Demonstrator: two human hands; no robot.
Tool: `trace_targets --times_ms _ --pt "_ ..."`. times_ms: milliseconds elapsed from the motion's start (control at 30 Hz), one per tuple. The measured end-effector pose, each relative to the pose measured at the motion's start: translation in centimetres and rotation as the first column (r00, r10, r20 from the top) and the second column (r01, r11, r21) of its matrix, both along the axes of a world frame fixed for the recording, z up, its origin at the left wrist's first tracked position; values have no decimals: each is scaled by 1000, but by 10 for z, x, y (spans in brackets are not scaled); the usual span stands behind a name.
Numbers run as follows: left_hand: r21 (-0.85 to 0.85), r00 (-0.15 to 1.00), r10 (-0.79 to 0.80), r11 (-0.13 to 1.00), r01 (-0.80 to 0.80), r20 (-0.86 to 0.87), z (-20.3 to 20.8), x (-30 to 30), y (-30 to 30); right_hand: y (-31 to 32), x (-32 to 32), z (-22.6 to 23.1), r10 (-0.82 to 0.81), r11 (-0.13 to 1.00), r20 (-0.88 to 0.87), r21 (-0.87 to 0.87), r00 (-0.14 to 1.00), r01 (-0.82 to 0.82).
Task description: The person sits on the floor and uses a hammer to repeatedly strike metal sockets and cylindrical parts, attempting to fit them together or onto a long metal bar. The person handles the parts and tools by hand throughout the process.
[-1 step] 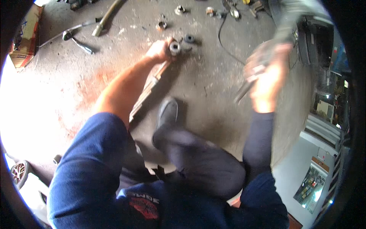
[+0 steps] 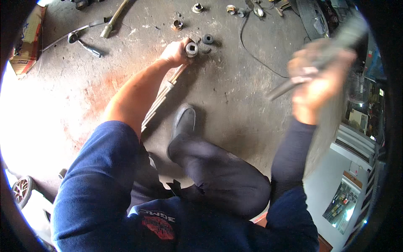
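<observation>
My left hand (image 2: 174, 53) is closed around the far end of a long stack of flat metal strips (image 2: 161, 98) that lies on the concrete floor. A round metal sleeve (image 2: 192, 49) sits at that end, right by my fingers. A black ring (image 2: 207, 39) lies just beyond it. My right hand (image 2: 317, 86) is raised at the right, gripping a long dark tool (image 2: 331, 46). The tool is motion-blurred and I cannot make out its head. My dark shoe (image 2: 183, 122) rests beside the strips.
Long-handled tools (image 2: 86, 40) and a pipe (image 2: 113, 19) lie at the far left, near a cardboard box (image 2: 25, 40). Nuts and small metal parts (image 2: 176, 25) dot the far floor. A black cable (image 2: 252, 50) snakes nearby, a tyre (image 2: 312, 17) sits top right, a small wheel (image 2: 21, 189) lower left.
My right hand with the tool has shifted a little to the right and is blurred by motion. My left hand stays on the strip end.
</observation>
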State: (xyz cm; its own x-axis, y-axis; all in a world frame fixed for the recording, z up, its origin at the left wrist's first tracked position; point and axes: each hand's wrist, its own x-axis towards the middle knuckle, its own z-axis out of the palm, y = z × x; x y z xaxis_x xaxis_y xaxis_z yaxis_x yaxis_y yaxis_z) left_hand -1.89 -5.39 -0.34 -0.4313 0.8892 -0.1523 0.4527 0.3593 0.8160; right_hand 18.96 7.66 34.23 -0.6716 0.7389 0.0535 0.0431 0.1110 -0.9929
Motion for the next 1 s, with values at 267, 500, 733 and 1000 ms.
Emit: trace_targets --times_ms 267,500,733,1000 --pt "-24 996 -20 1000 18 -83 -7 -5 4 -15 -12 -76 -11 999 -272 31 962 20" --pt "19 999 -29 999 29 19 -8 -2 9 -47 79 -237 28 899 752 -308 659 313" --pt "34 995 18 999 -21 100 -14 -4 6 28 8 18 34 985 -84 -163 996 -47" --pt "28 996 11 1000 -13 84 -11 -5 4 -10 -38 -11 102 994 -501 28 859 -101"
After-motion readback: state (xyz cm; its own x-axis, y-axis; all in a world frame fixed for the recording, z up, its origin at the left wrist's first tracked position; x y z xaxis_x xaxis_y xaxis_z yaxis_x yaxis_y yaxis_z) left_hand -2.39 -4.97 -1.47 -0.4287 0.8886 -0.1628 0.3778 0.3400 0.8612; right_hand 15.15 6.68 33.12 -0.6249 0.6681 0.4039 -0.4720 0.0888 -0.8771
